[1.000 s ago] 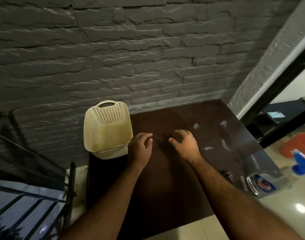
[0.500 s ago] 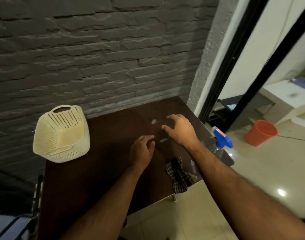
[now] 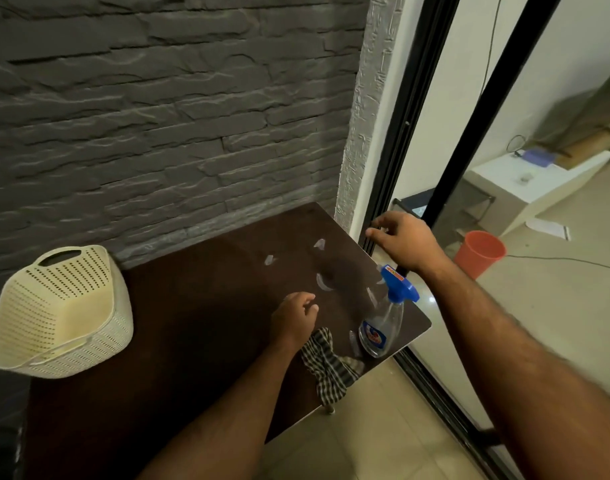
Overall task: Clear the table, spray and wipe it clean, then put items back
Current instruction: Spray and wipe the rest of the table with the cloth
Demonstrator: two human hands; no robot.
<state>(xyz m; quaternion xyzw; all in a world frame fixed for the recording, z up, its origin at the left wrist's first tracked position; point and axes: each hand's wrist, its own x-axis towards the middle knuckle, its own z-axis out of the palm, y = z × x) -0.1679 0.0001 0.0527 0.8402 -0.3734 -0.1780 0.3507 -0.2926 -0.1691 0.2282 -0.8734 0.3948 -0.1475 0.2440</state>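
- Since the earlier frames the view is swinging right: the basket is now sitting far to the left, the spray bottle and cloth are showing in full, and the right hand (image 3: 405,242) is now reaching out past the far right edge of the tabletop (image 3: 179,341), above the bottle, where before it was hovering over the middle.
- The dark brown tabletop is standing against a grey stone-brick wall (image 3: 158,116), with a black-framed glass door (image 3: 414,140) running along its right side.
- A cream perforated basket (image 3: 61,313) is resting at the tabletop's far left corner, tilted so its open mouth is facing the camera, well apart from both hands.
- A clear spray bottle (image 3: 383,323) with a blue trigger head is standing upright near the right front corner of the tabletop, just right of the left hand.
- A checked cloth (image 3: 328,368) is lying crumpled at the front edge, partly hanging over it, just beside the bottle's base and touching or nearly touching the left wrist.
- The left hand (image 3: 293,320) is hovering low over the tabletop, its grip loosely curled and holding nothing.
- The right hand's grip is spread apart, fingers bent, empty.
- An orange bucket (image 3: 480,252) is standing on the tiled floor beyond the glass.
- Small pale smears (image 3: 322,282) are showing on the tabletop beyond the left hand.
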